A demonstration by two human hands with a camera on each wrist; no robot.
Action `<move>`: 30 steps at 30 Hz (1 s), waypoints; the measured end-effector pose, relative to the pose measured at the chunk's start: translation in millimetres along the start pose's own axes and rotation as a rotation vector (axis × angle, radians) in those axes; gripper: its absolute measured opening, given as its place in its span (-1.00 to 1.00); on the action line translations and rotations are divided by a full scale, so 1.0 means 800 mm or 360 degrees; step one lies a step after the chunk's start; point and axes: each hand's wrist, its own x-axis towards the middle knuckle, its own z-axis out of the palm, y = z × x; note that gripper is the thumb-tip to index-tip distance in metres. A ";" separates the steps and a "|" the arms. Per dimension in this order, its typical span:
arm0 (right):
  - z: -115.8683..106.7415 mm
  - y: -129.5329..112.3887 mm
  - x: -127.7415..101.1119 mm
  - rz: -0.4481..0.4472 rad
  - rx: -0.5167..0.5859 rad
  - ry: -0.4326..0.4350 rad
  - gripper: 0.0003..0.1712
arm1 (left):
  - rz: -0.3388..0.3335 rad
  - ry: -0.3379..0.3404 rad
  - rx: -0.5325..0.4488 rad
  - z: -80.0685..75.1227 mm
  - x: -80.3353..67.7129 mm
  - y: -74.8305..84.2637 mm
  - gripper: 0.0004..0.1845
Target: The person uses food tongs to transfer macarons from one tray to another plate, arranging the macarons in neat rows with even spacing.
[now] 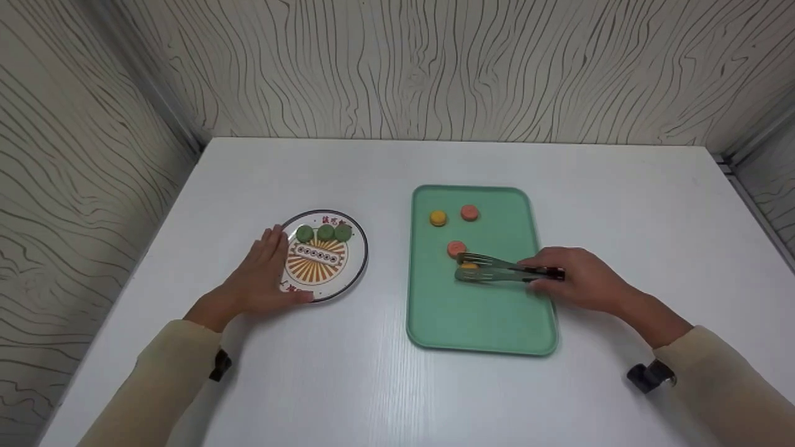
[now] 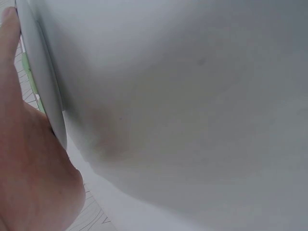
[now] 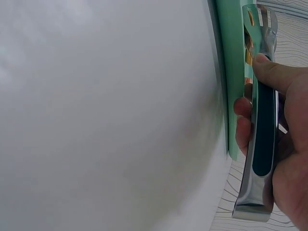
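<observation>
Tongs [image 1: 497,275] were gripped in the right hand [image 1: 585,279], thumb on one arm, fingers curled on the other; tips left of the hand, parted. Between them a yellow macaron [image 1: 469,266] was straddled; whether it was clamped couldn't be told. Could be squirted out if squeezed off-centre. Pink macaron [image 1: 456,249], right by the upper tip, could be knocked by a wide swing. Green tray [image 1: 481,320], below the tips, could be nudged by a hard press. Farther left, the plate [image 1: 356,264] was touched at its rim by the left hand [image 1: 264,279], fingers straight; green macarons [image 1: 325,233] could be shifted if the rim was tipped by pressure.
</observation>
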 end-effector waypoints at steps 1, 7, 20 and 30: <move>0.000 0.000 0.000 -0.0003 -0.0001 0.0001 -0.64 | -0.0005 -0.0005 0.0002 0.000 0.000 0.000 0.41; -0.001 -0.003 0.000 -0.0004 0.0015 0.0000 -0.66 | -0.0009 -0.0007 -0.0009 0.001 0.001 -0.001 0.42; -0.002 -0.005 0.003 -0.0013 0.0006 0.0001 -0.66 | -0.0003 0.0001 -0.0017 0.000 -0.001 0.001 0.42; -0.005 -0.006 0.004 -0.0039 -0.0054 0.0021 -0.65 | 0.0031 0.0037 0.0007 -0.001 0.000 0.000 0.39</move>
